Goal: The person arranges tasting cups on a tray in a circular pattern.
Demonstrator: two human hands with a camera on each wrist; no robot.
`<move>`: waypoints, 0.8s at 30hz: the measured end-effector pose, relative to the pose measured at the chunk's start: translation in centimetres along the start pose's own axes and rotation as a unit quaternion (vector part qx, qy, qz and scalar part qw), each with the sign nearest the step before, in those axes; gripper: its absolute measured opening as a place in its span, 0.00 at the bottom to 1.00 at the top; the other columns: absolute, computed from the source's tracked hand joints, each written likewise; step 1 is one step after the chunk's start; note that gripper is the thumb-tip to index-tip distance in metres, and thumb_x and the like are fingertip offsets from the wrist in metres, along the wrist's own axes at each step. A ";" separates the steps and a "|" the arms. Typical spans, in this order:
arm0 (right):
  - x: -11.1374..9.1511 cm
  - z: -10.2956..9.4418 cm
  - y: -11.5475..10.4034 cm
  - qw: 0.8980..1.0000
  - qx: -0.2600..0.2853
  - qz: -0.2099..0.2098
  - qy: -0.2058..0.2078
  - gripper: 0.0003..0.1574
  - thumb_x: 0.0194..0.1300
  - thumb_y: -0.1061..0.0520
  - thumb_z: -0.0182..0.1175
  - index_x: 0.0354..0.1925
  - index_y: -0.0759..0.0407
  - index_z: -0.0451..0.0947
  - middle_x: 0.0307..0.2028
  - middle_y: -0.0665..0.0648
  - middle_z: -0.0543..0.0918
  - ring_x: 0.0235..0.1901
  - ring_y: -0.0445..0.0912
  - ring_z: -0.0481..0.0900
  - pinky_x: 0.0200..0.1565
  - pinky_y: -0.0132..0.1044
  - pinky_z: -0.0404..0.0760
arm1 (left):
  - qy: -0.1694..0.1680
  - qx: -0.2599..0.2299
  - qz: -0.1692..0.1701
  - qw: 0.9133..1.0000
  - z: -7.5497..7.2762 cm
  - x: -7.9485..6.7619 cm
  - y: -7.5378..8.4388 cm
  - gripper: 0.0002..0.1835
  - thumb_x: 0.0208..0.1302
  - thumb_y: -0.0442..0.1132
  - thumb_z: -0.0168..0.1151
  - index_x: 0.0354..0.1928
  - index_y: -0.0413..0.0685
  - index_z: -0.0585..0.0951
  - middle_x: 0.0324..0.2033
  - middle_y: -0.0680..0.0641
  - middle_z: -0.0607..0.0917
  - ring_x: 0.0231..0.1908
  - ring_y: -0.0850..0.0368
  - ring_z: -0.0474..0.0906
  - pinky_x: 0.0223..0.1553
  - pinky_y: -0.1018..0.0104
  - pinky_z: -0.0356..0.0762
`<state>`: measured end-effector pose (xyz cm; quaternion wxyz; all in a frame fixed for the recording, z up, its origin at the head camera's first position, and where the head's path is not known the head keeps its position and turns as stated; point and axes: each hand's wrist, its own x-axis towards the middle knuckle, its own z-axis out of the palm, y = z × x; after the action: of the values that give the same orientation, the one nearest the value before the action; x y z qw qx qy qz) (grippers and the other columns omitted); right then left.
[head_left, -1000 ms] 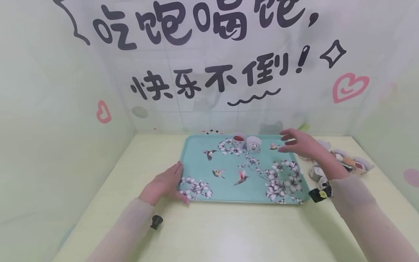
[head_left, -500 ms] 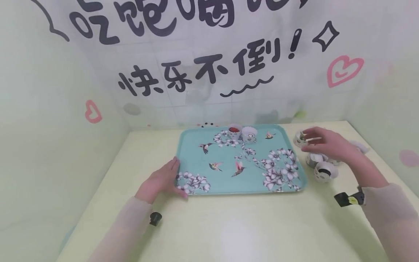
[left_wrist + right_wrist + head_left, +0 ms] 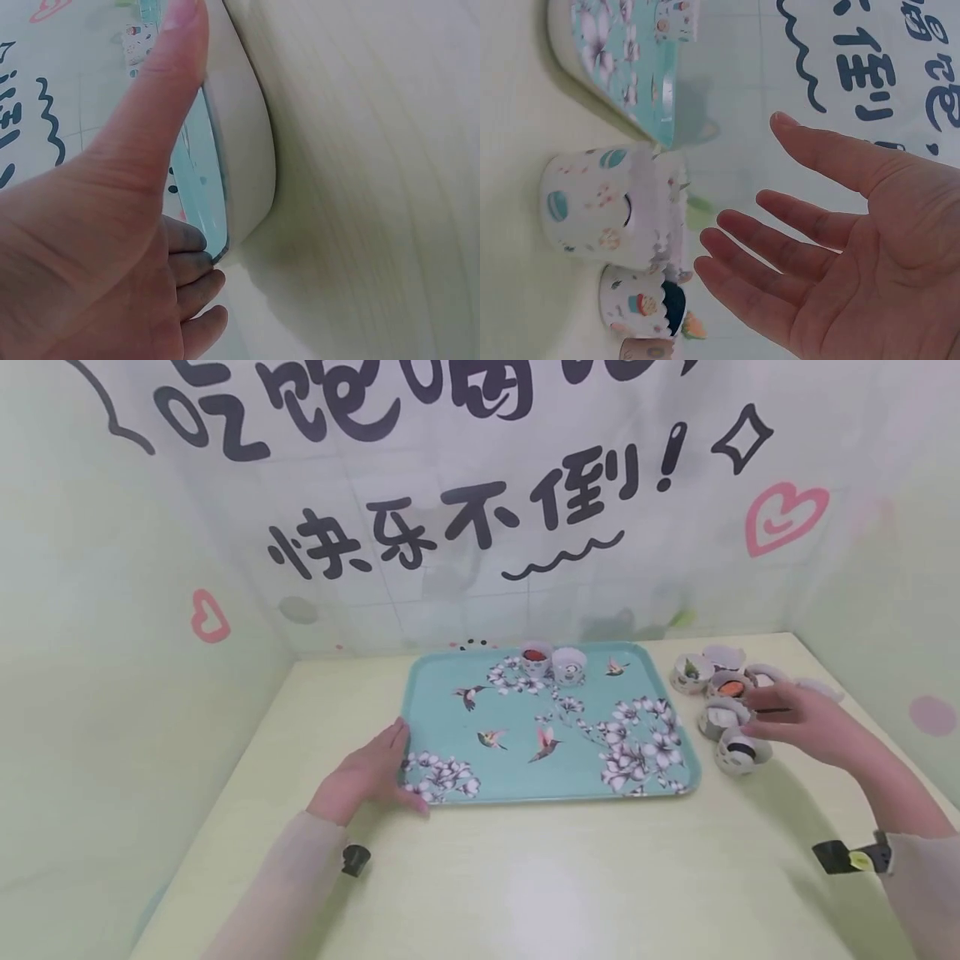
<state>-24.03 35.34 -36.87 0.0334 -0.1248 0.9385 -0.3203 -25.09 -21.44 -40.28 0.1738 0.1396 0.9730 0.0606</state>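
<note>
- Pale, glossy wall sheeting (image 3: 480, 585) with bold dark lettering and pink hearts backs a smooth, cream-coloured tabletop (image 3: 525, 877) with faint wood grain.
- At left, the left hand (image 3: 367, 777), in a soft pale sleeve (image 3: 281, 877), rests against the tray's near left corner: fingers loosely extended along the side, thumb along the front edge, with no full grip.
- Mid-table lies the turquoise rectangular tray (image 3: 517, 714), round-cornered and printed with blossoms and hummingbirds. It looks stiff and fairly light, its sheen perhaps slippery; opposite raised rims would be the place to take it.
- Near its back edge, side by side, stand a small white scalloped cup with red contents (image 3: 535, 668) and a white patterned cup (image 3: 568, 675).
- Beyond the tray's right edge, more such cups cluster on the table: one with green contents (image 3: 688, 683), one showing an orange piece (image 3: 731, 689), and, nearest, one with a black-banded filling (image 3: 735, 763). They look like thin paper — light, easily dented — so a gentle pinch below the frilled rim seems best.
- Far right, the right hand (image 3: 813, 722) hovers beside this cluster, fingers spread, palm bare, holding nothing.
</note>
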 end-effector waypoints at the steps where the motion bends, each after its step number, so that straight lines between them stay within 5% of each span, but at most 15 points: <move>1: -0.2 0.0 0.3 1.000 0.003 -0.006 0.005 0.34 0.65 0.59 0.66 0.61 0.79 0.68 0.54 0.80 0.77 0.42 0.23 0.77 0.38 0.14 0.75 | 0.001 -0.001 -0.001 1.000 0.0 0.0 0.0 0.77 0.37 0.69 0.77 0.76 0.27 0.45 0.77 0.29 0.45 0.77 0.33 0.46 0.76 0.44 0.55; 7: -1.3 0.2 1.6 1.000 0.008 0.014 -0.017 0.35 0.67 0.59 0.64 0.63 0.79 0.64 0.57 0.83 0.74 0.41 0.15 0.67 0.38 0.16 0.76 | 0.001 -0.009 -0.004 1.000 0.1 0.1 -0.2 0.77 0.36 0.69 0.77 0.76 0.28 0.45 0.78 0.30 0.45 0.77 0.34 0.45 0.77 0.44 0.55; 14: -1.6 1.1 2.3 0.999 0.020 0.021 -0.034 0.37 0.65 0.60 0.66 0.61 0.83 0.65 0.57 0.84 0.72 0.41 0.16 0.69 0.39 0.18 0.79 | 0.002 -0.007 -0.011 1.000 0.2 -0.2 -0.2 0.77 0.35 0.69 0.77 0.76 0.28 0.46 0.78 0.30 0.45 0.77 0.34 0.45 0.77 0.44 0.55; 18: -1.7 1.5 2.3 0.998 0.012 0.034 -0.045 0.41 0.65 0.59 0.66 0.62 0.86 0.61 0.59 0.86 0.69 0.49 0.48 0.85 0.40 0.26 0.84 | 0.004 -0.012 -0.012 1.000 0.2 -0.4 -0.2 0.78 0.35 0.69 0.77 0.76 0.29 0.46 0.78 0.30 0.45 0.77 0.34 0.45 0.77 0.44 0.56; 21: -1.8 1.7 2.3 0.997 -0.002 0.048 -0.055 0.45 0.65 0.58 0.66 0.64 0.88 0.56 0.60 0.88 0.66 0.56 0.78 0.73 0.41 0.33 0.87 | 0.006 -0.019 -0.011 1.000 0.2 -0.4 -0.2 0.77 0.35 0.69 0.77 0.77 0.29 0.45 0.78 0.31 0.45 0.78 0.35 0.45 0.77 0.45 0.55; 24: -2.0 1.9 2.4 0.996 -0.017 0.061 -0.066 0.48 0.64 0.56 0.67 0.64 0.89 0.55 0.60 0.89 0.65 0.56 0.80 0.71 0.45 0.45 0.88 | 0.006 -0.018 -0.005 1.000 0.1 -0.2 0.0 0.77 0.35 0.69 0.77 0.77 0.30 0.45 0.78 0.31 0.45 0.78 0.36 0.45 0.77 0.45 0.55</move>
<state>-22.30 36.52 -39.86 0.1123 -0.0888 0.9455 -0.2924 -24.86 -21.53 -40.35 0.1703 0.1311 0.9735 0.0781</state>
